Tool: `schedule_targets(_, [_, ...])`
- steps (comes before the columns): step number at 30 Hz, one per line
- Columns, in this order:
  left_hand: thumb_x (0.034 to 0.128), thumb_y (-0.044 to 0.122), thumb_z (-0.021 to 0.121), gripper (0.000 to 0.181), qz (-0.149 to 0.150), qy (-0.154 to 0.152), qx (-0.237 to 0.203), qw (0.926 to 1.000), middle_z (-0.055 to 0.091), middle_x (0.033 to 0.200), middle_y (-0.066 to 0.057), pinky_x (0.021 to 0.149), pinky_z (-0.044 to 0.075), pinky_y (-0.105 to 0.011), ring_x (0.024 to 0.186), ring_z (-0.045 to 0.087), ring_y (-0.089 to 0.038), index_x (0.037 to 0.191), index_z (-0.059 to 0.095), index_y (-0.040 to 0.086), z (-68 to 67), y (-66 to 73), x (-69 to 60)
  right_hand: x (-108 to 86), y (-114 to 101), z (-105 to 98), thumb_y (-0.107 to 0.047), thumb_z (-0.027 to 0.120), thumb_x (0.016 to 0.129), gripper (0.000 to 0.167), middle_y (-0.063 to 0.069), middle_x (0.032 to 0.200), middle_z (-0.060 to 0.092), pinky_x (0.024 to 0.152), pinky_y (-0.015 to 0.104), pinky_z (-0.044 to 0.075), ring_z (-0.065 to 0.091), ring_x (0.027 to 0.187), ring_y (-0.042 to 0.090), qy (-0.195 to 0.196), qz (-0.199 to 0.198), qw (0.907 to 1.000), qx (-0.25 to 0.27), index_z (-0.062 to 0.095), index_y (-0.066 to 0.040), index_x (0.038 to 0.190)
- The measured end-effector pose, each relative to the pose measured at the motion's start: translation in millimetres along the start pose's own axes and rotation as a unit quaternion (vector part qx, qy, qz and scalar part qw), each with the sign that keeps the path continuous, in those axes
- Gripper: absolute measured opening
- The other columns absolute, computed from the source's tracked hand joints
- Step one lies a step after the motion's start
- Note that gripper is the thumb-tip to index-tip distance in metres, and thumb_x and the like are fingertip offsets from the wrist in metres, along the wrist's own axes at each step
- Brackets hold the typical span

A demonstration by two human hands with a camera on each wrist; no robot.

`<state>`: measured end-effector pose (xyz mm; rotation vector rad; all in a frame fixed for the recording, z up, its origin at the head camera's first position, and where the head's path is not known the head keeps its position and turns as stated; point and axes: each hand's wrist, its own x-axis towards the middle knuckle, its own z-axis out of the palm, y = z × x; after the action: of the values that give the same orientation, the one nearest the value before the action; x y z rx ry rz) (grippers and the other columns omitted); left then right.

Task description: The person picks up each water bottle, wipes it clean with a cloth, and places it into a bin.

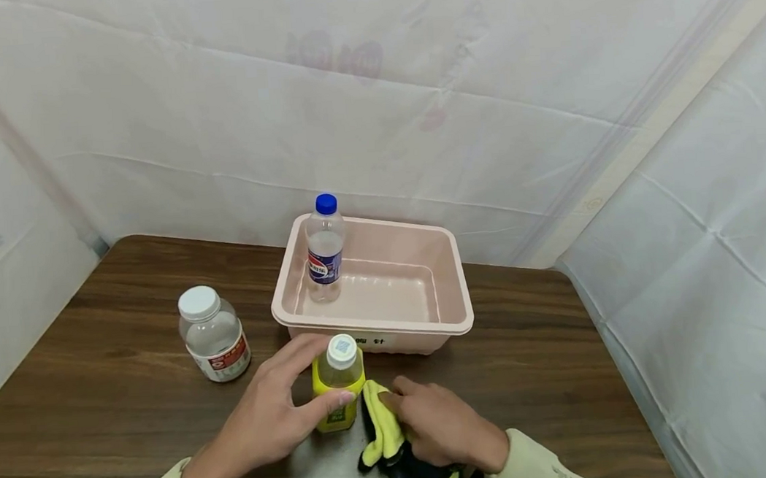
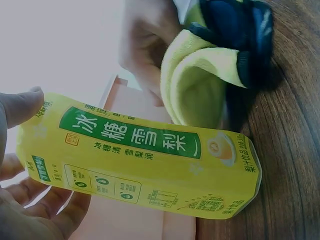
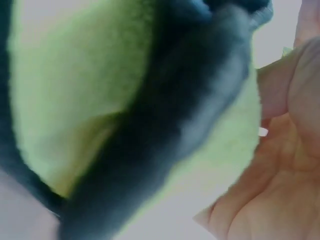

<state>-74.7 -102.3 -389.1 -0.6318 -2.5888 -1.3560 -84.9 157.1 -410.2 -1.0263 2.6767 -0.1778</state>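
My left hand (image 1: 269, 414) curls its thumb and fingers around a bottle with a yellow label and white cap (image 1: 339, 377), upright at the pink bin's near side. In the left wrist view the bottle's yellow label (image 2: 125, 160) faces the camera, between thumb and fingers of the left hand (image 2: 45, 205). Just right of it, my right hand (image 1: 440, 422) grips a yellow and black cloth item (image 1: 384, 425), bunched beside the bottle. In the right wrist view this cloth (image 3: 85, 65) is large and blurred; part of a hand (image 3: 280, 175) shows behind it.
The pink bin (image 1: 450, 326) stands at the back; a clear bottle with a blue cap (image 1: 325, 264) is upright inside at its left. A wide clear jar with a white lid (image 1: 218, 344) stands left of the bin on the wooden table (image 1: 103, 402). Pale sheeting surrounds the table.
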Motion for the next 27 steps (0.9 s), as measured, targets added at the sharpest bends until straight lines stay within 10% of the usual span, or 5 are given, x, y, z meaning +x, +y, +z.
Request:
schedule_targets(7, [0.0886,0.043,0.083,0.053,-0.002,-0.003,-0.004,1.0000,0.062,0.132,0.019,0.100,0.058,-0.040,0.119,0.062,-0.003,0.137,0.063,0.033,-0.9,-3.6,-1.7,4.0,10,1,-0.014,0.071,0.097,0.030,-0.005,0.095,0.054,0.054,0.019,0.038,0.042,0.066,0.004,0.021,0.000,0.9998,-0.006,0.065,-0.022,0.125])
schedule_targets(16, [0.0918,0.043,0.080,0.050,0.004,-0.002,-0.002,1.0000,0.063,0.130,0.016,0.099,0.059,-0.042,0.116,0.062,-0.005,0.138,0.064,0.032,-1.2,-0.7,-1.3,6.3,8,33,-0.042,0.065,0.102,0.049,-0.001,0.129,0.062,0.088,0.022,0.053,0.057,0.103,0.009,0.038,-0.059,0.9974,-0.015,0.060,-0.021,0.146])
schedule_targets(27, [0.0920,0.043,0.080,0.054,0.016,-0.011,0.012,0.9997,0.063,0.133,0.013,0.099,0.059,-0.043,0.117,0.062,-0.006,0.141,0.062,0.029,-3.1,-2.8,0.0,0.0,6,27,-0.045,0.068,0.100,0.050,-0.002,0.130,0.063,0.093,0.028,0.056,0.061,0.112,0.008,0.064,-0.015,0.9971,0.040,0.062,-0.018,0.142])
